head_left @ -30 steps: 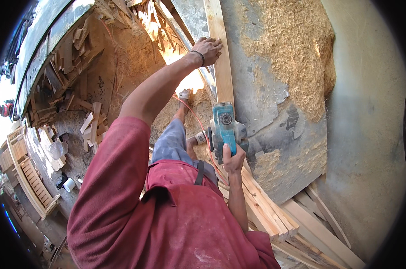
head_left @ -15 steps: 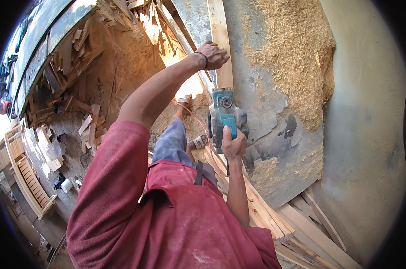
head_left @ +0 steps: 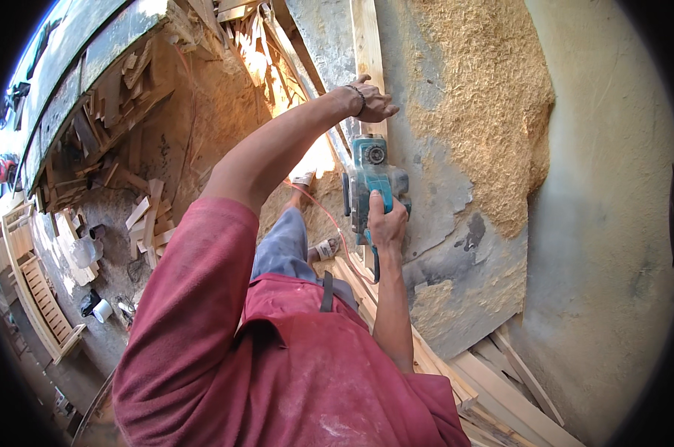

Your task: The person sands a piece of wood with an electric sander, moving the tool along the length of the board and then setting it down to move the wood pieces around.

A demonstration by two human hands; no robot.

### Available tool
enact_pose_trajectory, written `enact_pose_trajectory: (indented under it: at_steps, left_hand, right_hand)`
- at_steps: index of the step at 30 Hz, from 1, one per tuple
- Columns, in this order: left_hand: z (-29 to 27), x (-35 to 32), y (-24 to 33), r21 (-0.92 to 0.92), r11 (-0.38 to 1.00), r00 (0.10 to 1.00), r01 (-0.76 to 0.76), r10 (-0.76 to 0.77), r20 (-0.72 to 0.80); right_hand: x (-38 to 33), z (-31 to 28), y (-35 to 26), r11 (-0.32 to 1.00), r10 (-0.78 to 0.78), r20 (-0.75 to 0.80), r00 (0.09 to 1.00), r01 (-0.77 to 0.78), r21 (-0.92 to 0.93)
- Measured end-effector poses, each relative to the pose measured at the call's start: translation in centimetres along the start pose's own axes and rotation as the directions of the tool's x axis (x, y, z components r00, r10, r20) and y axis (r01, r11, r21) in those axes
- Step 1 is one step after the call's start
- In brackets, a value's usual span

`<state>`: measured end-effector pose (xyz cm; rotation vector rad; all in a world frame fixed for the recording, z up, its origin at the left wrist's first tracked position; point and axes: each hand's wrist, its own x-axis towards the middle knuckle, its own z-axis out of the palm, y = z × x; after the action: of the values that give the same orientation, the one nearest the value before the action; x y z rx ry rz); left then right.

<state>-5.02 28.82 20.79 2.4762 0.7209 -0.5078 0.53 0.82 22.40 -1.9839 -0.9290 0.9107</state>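
Bracing at the bench, head view: the person's right hand is wrapped round the rear handle of a teal-and-grey electric hand planer with a round dial on top, grip narrow and holding, thumb laid forward along the handle, probably to keep the body in line. The planer sits lengthwise over a long, pale, straight-edged wooden board, which runs away from the body on a broad grey slab worktop; that lie seems to give the tool a straight path and full backing beneath. Left hand, dark beaded bracelet at the wrist, lies across the board just ahead of the planer, fingers loosely spread and closed round nothing visible; likely there to steady the wood, though how hard it presses cannot be told. Wrist bent, elbow carried wide, apparently to leave room for the tool. A thin orange-red cord loops on the planer's left, over on the leg side, which would keep it off the board. To the right on the slab, a thick bank of curly tan wood shavings, beside the board rather than over it. Lower right, long pale planks lie side by side near the right forearm, within easy reach. Far left, a slatted light-wood bench frame stands well apart, perhaps to be out of the way.
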Motion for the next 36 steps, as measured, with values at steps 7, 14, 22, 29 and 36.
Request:
enact_pose_trajectory:
  at_steps: [7,14,22,29,36]
  left_hand:
    - [2.9,-5.0,1.3,-0.576,0.735,0.593,-0.358,-0.297,-0.748]
    - [27.6,-15.0,11.6,-0.957,0.284,0.544,-0.067,-0.793,-0.273]
    - [39.3,-13.6,17.2,-0.667,0.744,0.999,0.043,-0.047,0.013]
    - [39.9,-13.5,12.5,-0.642,0.552,0.842,0.532,-0.425,0.333]
    - [34.2,-14.6,12.6,-0.687,0.272,0.700,0.673,-0.533,0.475]
  right_hand:
    - [2.1,0.2,-2.0,0.995,0.032,0.008,0.999,-0.031,-0.095]
    - [4.1,1.3,-2.4,0.999,0.014,0.038,0.999,-0.013,-0.033]
    - [6.6,2.5,-4.1,0.999,0.031,0.009,0.999,-0.030,-0.036]
    - [8.5,2.6,-5.9,0.997,0.070,0.034,0.997,-0.069,-0.045]
    - [11.0,3.6,-8.1,0.995,0.059,0.037,0.998,-0.055,-0.085]
